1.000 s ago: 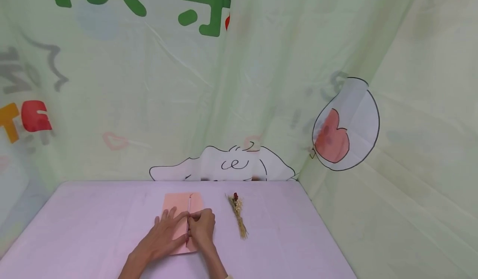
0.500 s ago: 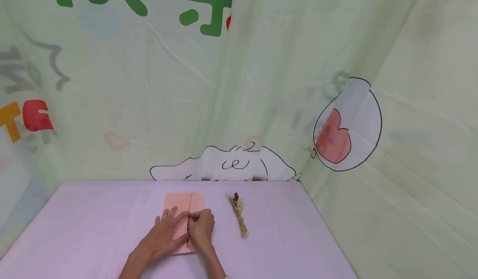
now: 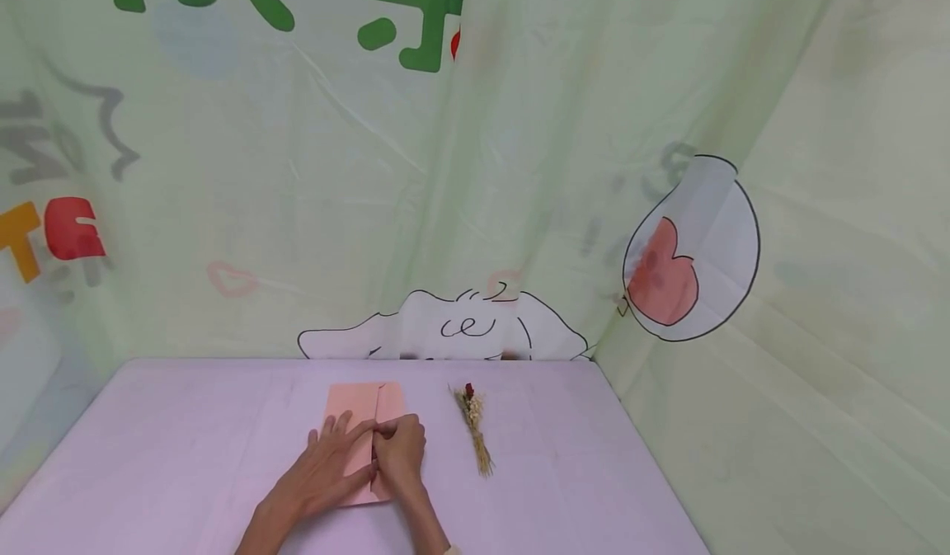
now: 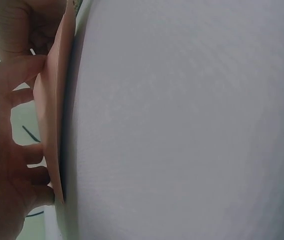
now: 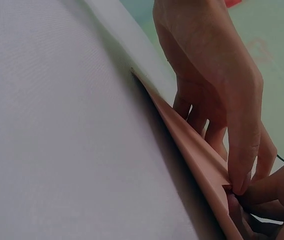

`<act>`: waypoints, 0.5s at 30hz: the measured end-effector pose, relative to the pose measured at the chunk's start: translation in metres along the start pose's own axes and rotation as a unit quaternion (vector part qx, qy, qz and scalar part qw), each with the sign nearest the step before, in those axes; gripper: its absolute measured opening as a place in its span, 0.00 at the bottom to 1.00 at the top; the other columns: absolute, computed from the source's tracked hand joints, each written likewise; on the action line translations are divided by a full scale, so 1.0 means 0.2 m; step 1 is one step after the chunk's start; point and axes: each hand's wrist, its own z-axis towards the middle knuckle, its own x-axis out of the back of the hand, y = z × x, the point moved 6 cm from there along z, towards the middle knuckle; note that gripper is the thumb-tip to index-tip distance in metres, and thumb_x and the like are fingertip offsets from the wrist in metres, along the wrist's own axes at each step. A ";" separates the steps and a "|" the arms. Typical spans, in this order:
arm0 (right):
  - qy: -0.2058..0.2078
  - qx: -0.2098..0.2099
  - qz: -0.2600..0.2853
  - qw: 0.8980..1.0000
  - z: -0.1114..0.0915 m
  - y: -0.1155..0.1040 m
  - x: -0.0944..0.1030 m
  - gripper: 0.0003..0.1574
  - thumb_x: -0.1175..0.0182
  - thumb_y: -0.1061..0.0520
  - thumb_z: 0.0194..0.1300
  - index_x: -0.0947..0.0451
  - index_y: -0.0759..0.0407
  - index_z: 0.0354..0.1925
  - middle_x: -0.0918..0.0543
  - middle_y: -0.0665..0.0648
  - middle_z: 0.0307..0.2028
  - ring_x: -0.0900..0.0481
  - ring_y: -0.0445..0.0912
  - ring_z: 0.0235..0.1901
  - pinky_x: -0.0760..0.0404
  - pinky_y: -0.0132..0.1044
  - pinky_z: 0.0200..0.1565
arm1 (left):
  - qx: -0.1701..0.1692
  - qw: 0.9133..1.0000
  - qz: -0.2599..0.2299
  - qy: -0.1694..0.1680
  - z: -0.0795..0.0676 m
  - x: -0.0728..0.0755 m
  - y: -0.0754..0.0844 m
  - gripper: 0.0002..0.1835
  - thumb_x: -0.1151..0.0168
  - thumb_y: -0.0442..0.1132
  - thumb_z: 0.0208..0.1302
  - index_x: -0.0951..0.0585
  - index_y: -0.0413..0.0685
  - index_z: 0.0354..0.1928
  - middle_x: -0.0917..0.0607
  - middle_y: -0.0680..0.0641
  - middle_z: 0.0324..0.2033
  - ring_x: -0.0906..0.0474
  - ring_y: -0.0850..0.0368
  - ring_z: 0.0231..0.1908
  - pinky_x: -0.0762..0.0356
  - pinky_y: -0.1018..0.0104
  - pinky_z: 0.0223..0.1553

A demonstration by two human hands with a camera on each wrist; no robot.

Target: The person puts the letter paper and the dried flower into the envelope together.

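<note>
A flat pink paper envelope (image 3: 352,400) lies on the table, a lengthwise flap seam running down its right half. My left hand (image 3: 321,464) is spread over its left side, fingers extended and pressing on the paper, with thumb and index by the seam. Curled fingers of my right hand (image 3: 402,449) pinch the flap edge near the middle of the seam. In the right wrist view, those fingers (image 5: 276,192) meet the left hand (image 5: 221,80) at a small notch in the envelope (image 5: 194,145). What lies under the right fingertips is hidden.
A small bunch of dried flowers (image 3: 475,431) with a dark red bloom lies right of the envelope. The table (image 3: 571,456) has a pale lilac cover. Behind it and at the sides hangs a printed pale green curtain (image 3: 334,167).
The pale strip that showed along the seam a second ago is gone, and the flap now lies closed along its upper part. Both hands have stayed almost in place.
</note>
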 end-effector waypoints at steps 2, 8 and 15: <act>-0.017 0.000 0.017 1.000 0.00 0.00 0.00 0.04 0.28 0.72 0.59 0.07 0.67 0.32 0.12 0.54 0.19 0.23 0.33 0.15 0.23 0.28 0.20 | 0.000 1.000 0.001 0.000 0.00 0.00 0.00 0.39 0.41 0.68 0.76 0.28 0.57 0.81 0.36 0.25 0.81 0.43 0.19 0.81 0.45 0.17 0.76; -0.059 -0.022 0.066 0.996 -0.02 -0.01 0.05 0.05 0.29 0.72 0.64 0.07 0.68 0.35 0.13 0.53 0.19 0.23 0.34 0.12 0.22 0.27 0.17 | -0.010 1.000 0.008 0.013 -0.01 0.00 0.01 0.37 0.38 0.64 0.76 0.26 0.55 0.79 0.34 0.24 0.80 0.40 0.18 0.79 0.43 0.17 0.75; 0.049 0.023 -0.035 0.998 0.03 0.00 0.21 0.00 0.23 0.66 0.62 0.06 0.64 0.33 0.10 0.52 0.23 0.22 0.34 0.20 0.23 0.29 0.25 | -0.020 0.999 0.009 0.035 0.00 0.00 0.02 0.34 0.35 0.59 0.73 0.24 0.55 0.76 0.31 0.23 0.78 0.37 0.15 0.77 0.41 0.15 0.73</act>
